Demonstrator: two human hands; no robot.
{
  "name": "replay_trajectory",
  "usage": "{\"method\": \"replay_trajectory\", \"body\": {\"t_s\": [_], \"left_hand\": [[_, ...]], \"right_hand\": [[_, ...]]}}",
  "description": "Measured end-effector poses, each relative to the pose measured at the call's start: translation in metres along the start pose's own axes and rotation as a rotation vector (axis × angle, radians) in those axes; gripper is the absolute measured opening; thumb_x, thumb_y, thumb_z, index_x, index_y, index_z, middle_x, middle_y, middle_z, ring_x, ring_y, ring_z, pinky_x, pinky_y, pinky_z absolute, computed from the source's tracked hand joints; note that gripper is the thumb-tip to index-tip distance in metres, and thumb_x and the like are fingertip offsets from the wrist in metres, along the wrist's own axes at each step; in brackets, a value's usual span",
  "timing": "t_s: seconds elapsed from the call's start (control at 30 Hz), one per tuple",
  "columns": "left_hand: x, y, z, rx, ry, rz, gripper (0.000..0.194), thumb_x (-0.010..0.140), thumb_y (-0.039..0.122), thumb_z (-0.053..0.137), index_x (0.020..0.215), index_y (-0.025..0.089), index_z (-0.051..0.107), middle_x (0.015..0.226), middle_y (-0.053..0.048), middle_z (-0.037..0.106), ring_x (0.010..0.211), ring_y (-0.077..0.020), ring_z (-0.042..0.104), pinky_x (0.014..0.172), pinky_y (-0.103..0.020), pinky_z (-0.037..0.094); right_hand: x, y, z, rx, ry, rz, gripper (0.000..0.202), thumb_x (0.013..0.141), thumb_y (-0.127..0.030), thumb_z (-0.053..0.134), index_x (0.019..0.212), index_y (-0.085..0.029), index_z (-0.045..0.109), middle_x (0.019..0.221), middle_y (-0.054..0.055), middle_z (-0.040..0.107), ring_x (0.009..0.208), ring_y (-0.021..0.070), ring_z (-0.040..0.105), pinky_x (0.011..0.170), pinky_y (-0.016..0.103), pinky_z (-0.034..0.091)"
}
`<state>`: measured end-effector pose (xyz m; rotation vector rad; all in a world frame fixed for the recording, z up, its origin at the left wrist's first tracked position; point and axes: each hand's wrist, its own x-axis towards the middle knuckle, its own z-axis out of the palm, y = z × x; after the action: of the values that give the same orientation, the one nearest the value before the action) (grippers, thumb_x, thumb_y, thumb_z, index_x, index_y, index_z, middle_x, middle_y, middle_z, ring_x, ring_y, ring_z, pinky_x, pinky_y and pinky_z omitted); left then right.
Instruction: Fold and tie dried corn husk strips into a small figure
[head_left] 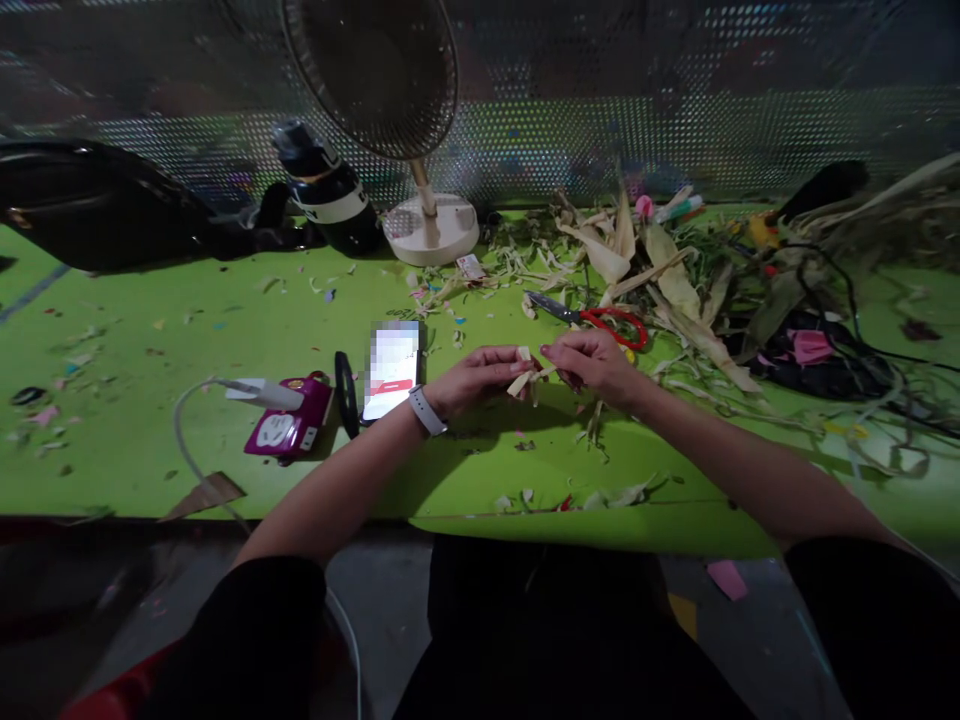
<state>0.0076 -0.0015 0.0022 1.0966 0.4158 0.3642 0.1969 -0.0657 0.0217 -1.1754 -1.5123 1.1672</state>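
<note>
My left hand [491,375], with a pale watch band at its wrist, pinches a small folded piece of corn husk [523,384] over the green table. Just to the right, my right hand [589,362] is closed, its fingertips at a thin end of the same husk strip. Beyond my right hand lie red-handled scissors [611,322], blades pointing left. A heap of dried corn husks [679,275] spreads behind and to the right. Left of my left hand, a lit phone [391,370] lies face up.
A desk fan [431,232] and a dark bottle [330,195] stand at the back, beside a black bag [97,205]. At left sits a purple power adapter [289,420] with a white cable. Black cords [832,290] tangle at right. Scraps litter the green table [187,330].
</note>
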Motion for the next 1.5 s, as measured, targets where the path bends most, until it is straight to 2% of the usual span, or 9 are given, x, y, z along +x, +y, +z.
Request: {"method": "replay_trajectory", "body": {"t_s": [0.13, 0.27, 0.4, 0.57, 0.7, 0.87, 1.07, 1.3, 1.5], "left_hand": [[-0.003, -0.004, 0.006, 0.007, -0.143, -0.098, 0.03, 0.069, 0.04, 0.075, 0.076, 0.013, 0.066, 0.06, -0.001, 0.06, 0.052, -0.0078, 0.052, 0.054, -0.021, 0.041], [0.0, -0.011, 0.009, -0.023, -0.138, -0.088, 0.03, 0.071, 0.042, 0.072, 0.07, 0.014, 0.064, 0.056, 0.001, 0.055, 0.048, -0.007, 0.046, 0.052, -0.021, 0.039], [0.009, -0.013, 0.0, 0.061, 0.086, 0.136, 0.028, 0.077, 0.043, 0.062, 0.087, 0.018, 0.068, 0.086, -0.006, 0.066, 0.082, -0.0175, 0.06, 0.079, -0.031, 0.047], [0.005, -0.006, 0.002, 0.686, 0.281, 0.503, 0.036, 0.081, 0.041, 0.059, 0.111, 0.022, 0.067, 0.123, -0.008, 0.057, 0.123, -0.0249, 0.042, 0.11, -0.038, 0.025], [0.0, -0.007, 0.014, 0.934, 0.477, 0.522, 0.036, 0.081, 0.042, 0.061, 0.108, 0.021, 0.068, 0.103, -0.009, 0.059, 0.105, -0.0234, 0.051, 0.1, -0.038, 0.035], [0.003, -0.013, 0.018, 0.63, 0.331, 0.468, 0.04, 0.088, 0.039, 0.053, 0.122, 0.019, 0.058, 0.101, -0.008, 0.065, 0.087, -0.0157, 0.06, 0.083, -0.028, 0.047], [0.004, -0.013, 0.012, 0.591, 0.343, 0.488, 0.045, 0.084, 0.034, 0.058, 0.126, 0.017, 0.056, 0.091, -0.006, 0.069, 0.08, -0.0132, 0.064, 0.077, -0.025, 0.05], [0.008, -0.013, 0.011, 0.44, 0.305, 0.445, 0.032, 0.082, 0.036, 0.061, 0.106, 0.016, 0.066, 0.075, -0.003, 0.067, 0.063, -0.011, 0.061, 0.064, -0.025, 0.051], [0.005, -0.002, 0.009, 0.502, 0.242, 0.321, 0.032, 0.082, 0.045, 0.06, 0.085, 0.013, 0.062, 0.058, 0.001, 0.059, 0.049, -0.0076, 0.053, 0.052, -0.02, 0.043]], "right_hand": [[0.0, -0.004, 0.0, -0.013, -0.177, 0.103, 0.059, 0.084, -0.066, 0.042, 0.05, -0.017, 0.05, 0.045, -0.004, 0.042, 0.041, 0.0068, 0.035, 0.044, 0.024, 0.027], [-0.001, -0.005, 0.008, -0.054, -0.198, 0.074, 0.055, 0.081, -0.065, 0.048, 0.055, -0.017, 0.053, 0.047, -0.006, 0.04, 0.042, 0.0058, 0.031, 0.042, 0.023, 0.022], [0.0, 0.003, 0.013, -0.011, 0.101, 0.02, 0.052, 0.081, -0.062, 0.051, 0.055, -0.018, 0.049, 0.046, -0.006, 0.04, 0.041, 0.0062, 0.032, 0.042, 0.023, 0.023], [0.002, 0.011, 0.018, 0.011, 0.322, 0.017, 0.048, 0.082, -0.062, 0.051, 0.061, -0.019, 0.049, 0.05, -0.004, 0.043, 0.045, 0.0078, 0.037, 0.043, 0.023, 0.027], [0.0, 0.014, 0.023, -0.018, 0.335, -0.023, 0.046, 0.084, -0.06, 0.049, 0.064, -0.019, 0.049, 0.053, -0.005, 0.041, 0.047, 0.0082, 0.037, 0.044, 0.023, 0.028], [-0.003, 0.019, 0.022, -0.135, 0.256, -0.098, 0.043, 0.089, -0.055, 0.045, 0.066, -0.019, 0.051, 0.056, -0.003, 0.046, 0.051, 0.01, 0.043, 0.052, 0.025, 0.035], [-0.003, 0.021, 0.017, -0.205, 0.183, -0.049, 0.043, 0.091, -0.053, 0.042, 0.066, -0.019, 0.051, 0.055, -0.003, 0.045, 0.049, 0.0104, 0.042, 0.05, 0.025, 0.032], [0.0, 0.02, 0.019, -0.055, 0.128, 0.04, 0.039, 0.089, -0.055, 0.042, 0.073, -0.02, 0.05, 0.061, -0.003, 0.047, 0.053, 0.0108, 0.044, 0.049, 0.024, 0.033], [-0.002, 0.021, 0.018, -0.481, 0.191, -0.28, 0.031, 0.093, -0.035, 0.041, 0.066, -0.02, 0.041, 0.057, -0.004, 0.037, 0.052, 0.0104, 0.035, 0.052, 0.025, 0.028]]}}
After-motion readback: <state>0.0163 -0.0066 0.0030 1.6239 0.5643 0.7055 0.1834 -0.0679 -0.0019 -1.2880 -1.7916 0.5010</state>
